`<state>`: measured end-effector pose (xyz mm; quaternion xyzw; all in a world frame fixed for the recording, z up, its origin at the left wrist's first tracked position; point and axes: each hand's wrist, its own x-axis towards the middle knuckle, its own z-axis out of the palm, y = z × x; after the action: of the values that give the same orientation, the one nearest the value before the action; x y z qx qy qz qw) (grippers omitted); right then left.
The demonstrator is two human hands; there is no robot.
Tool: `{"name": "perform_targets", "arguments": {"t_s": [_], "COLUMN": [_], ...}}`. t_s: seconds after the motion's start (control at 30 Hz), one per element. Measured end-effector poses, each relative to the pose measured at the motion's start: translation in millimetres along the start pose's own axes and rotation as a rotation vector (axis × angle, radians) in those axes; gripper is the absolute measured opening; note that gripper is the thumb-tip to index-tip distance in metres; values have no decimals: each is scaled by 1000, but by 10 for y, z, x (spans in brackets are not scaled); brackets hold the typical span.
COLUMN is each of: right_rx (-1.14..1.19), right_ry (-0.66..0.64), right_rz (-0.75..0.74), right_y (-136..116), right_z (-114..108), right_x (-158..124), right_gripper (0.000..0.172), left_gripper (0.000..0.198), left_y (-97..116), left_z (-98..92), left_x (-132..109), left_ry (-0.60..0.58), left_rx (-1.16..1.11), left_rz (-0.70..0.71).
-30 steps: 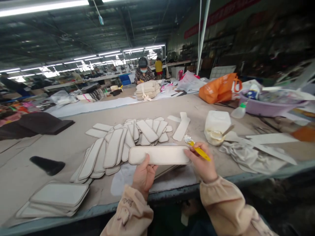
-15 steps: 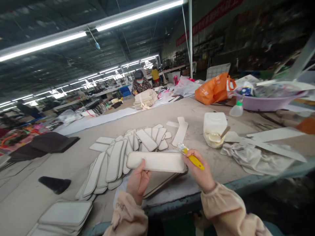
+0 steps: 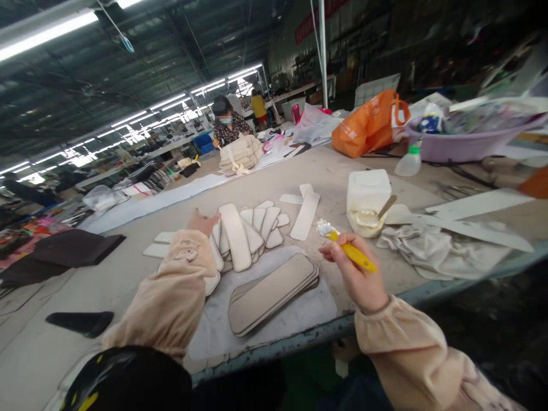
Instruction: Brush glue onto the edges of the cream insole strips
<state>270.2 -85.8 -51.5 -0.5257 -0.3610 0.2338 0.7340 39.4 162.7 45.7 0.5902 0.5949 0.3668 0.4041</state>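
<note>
My left hand (image 3: 202, 221) is over the far side of the white panel pile, fingers apart, its fingertips beside the top end of a long white panel (image 3: 236, 238) that lies across other panels. Wrapped round the yellow handle of a brush (image 3: 353, 256) is my right hand (image 3: 362, 279); the brush's bristles (image 3: 326, 228) carry white paste and point up and left. Between the hands, nearer the table edge, a stack of beige rounded panels (image 3: 274, 291) rests on a white sheet (image 3: 317, 308).
A cut-open white jug (image 3: 368, 191) holds paste and a stick. Right of it are crumpled cloth (image 3: 411, 251), a squeeze bottle (image 3: 409, 162) and a purple basin (image 3: 466, 137). An orange bag (image 3: 363, 128) stands behind. A black object (image 3: 81, 323) lies left. A person (image 3: 229, 125) works across the table.
The white panel has gone from between my hands to the pile, and my left hand has moved forward and left. My right hand still holds the brush. The view has shifted, uncovering the beige stack.
</note>
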Motion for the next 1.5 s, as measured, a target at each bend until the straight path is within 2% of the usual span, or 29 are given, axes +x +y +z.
{"name": "perform_targets", "arguments": {"t_s": [0.1,0.13,0.2,0.23,0.3,0.37,0.43,0.53,0.7,0.8,1.0,1.2,1.33,1.5], "right_rx": [-125,-141,-117,-83,-3,46,57,65,140,186,141,38,-58,-203], "right_ry": [-69,-93,-126,-139,-161,-174,-165,-155,-185,-223,-244,-364,-458,-579], "right_rz": [-62,-73,-58,-28,59,137,180,209,257,295,313,308,321,250], "right_y": [-14,-19,-20,-15,3,23,37,51,119,162,184,156,187,297], "right_z": [-52,-64,-70,-63,-29,21,76,148,234,293,503,823,1061,1282], "right_x": [-29,-37,-54,-63,-84,-105,-125,-144,-173,-206,-301,-466,-606,-722], "right_gripper": [27,26,27,27,29,31,33,32,30,30,35,38,35,32], "left_gripper": [49,55,72,78,92,104,112,117,104,97,108,87,84,99], "left_y": [-214,-329,-590,-721,-948,-1096,-1163,-1172,-1201,-1279,-1442,-1526,-1528,-1534], "left_z": [-36,-58,-112,-138,-174,-175,-143,-72,-4,-9,-187,-408,-377,-310], "left_x": [-472,-697,-1164,-1375,-1692,-1838,-1838,-1699,-1480,-1424,-1504,-1575,-1551,-1545], "left_ry": [-91,-152,-350,-392,-422,-431,-450,-492,-483,-472,-412,-336,-318,-326], "left_rx": [124,166,370,438,518,550,570,574,564,538,343,144,13,106], "left_rz": [18,25,135,138,94,76,116,181,164,204,177,189,163,193]}}
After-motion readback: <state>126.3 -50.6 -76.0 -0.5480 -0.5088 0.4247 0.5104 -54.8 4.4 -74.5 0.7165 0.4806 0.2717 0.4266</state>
